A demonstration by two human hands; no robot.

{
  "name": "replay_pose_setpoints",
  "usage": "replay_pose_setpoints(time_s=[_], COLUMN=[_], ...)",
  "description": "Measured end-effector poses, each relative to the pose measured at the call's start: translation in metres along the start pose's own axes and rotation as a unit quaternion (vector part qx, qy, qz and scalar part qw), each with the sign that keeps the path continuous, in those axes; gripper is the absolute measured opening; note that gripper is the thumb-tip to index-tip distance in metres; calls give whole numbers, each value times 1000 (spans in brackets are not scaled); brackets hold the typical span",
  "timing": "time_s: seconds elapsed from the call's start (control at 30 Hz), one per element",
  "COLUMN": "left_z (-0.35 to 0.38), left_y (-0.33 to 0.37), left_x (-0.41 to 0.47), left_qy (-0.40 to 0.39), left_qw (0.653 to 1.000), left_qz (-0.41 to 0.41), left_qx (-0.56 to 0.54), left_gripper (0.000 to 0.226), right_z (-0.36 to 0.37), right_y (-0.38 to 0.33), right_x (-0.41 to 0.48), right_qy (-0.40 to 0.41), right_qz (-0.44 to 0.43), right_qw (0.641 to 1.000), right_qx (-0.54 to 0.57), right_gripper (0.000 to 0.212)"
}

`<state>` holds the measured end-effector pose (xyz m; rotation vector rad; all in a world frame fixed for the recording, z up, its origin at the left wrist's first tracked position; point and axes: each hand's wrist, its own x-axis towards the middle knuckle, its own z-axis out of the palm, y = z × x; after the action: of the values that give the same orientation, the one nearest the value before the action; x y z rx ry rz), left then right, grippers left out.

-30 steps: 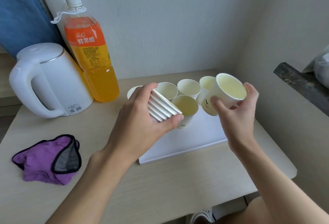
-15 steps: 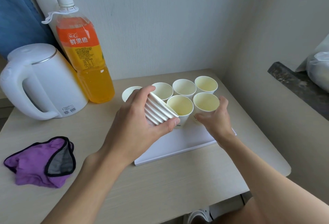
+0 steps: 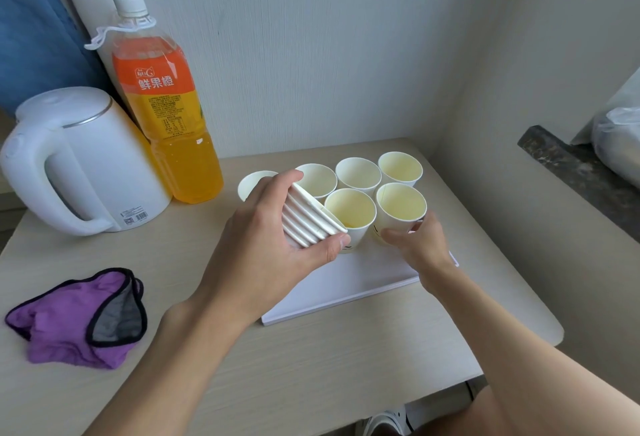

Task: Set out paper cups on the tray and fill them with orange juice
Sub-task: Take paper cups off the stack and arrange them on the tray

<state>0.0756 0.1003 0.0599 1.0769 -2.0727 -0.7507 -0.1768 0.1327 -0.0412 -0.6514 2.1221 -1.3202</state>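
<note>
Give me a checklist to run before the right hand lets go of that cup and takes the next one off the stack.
1. Upright front-right cup on the tray: ok; right hand grips its base.
2. Secure stack of cups: ok; left hand holds it on its side.
3. Free space on tray: ok; near part is bare.
4. Whether far-left cup sits on tray: cannot tell; left hand hides its base.
5. Opened juice bottle: not ok; cap on, beside the kettle.

White paper cups stand upright in two rows on the white tray; a nested stack tilts above. The capped juice bottle stands upright, well left.
</note>
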Motion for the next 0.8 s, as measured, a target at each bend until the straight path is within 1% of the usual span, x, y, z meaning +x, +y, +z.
replay_pose_setpoints(time_s=[0.17,0.27,0.43,0.53,0.63,0.7,0.77,0.8], left_z=[0,0,0,0,0,0,0,0], left_y=[-1,-1,-1,-1,-2,-2,-2,-1], left_x=[0,1,1,1,1,1,1,0], left_qy=[-2,-5,-4,-7,-13,-16,-19,-20], left_qw=[1000,1000,1000,1000,1000,1000,999,999], left_qz=[1,1,2,1,-8,-18,-31,-37], left_qx=[2,0,-1,-7,-10,-9,-7,-5], left_gripper=[90,86,87,89,93,99,104,106], right_z=[5,7,11,10,3,-3,-6,-5], right_y=[2,4,-2,-6,-12,-23,-38,-48], right_x=[3,5,4,0,-8,-19,-41,-57], right_qy=[3,7,21,10,-6,37,100,105], right_qz=[0,-1,6,12,49,47,-13,-54], right_qw=[1000,1000,999,999,998,998,994,990], right_qx=[-1,-15,-47,-46,-31,-9,37,74], right_gripper=[59,62,73,79,63,48,36,30])
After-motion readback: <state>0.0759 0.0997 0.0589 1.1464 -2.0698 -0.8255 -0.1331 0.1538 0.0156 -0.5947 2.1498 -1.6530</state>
